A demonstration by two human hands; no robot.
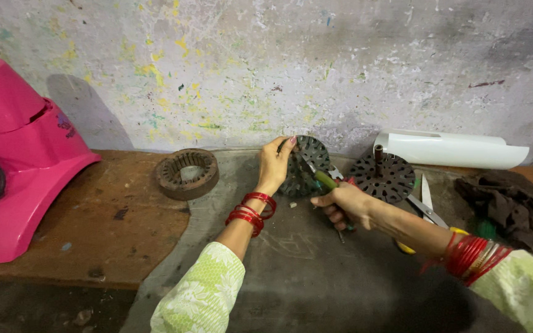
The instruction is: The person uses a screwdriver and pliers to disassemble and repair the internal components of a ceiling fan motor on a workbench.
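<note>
- A dark, round perforated metal disc (304,165) stands tilted on edge on the grey work surface (291,271), near the paint-flecked wall.
- The left hand (274,164) grips its upper left rim.
- The right hand (344,205) clenches a green-handled tool (324,179) against the disc's face.
- A second perforated disc (382,177) lies just right; scissors (425,203) beside it.
- A rusty metal ring (187,173) sits left, a pink plastic housing (16,154) further left.

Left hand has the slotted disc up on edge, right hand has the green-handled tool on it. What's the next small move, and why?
Probably keep the left hand bracing the slotted disc and ease the green-handled tool in the right hand further in: its tip already meets the disc's face.
</note>
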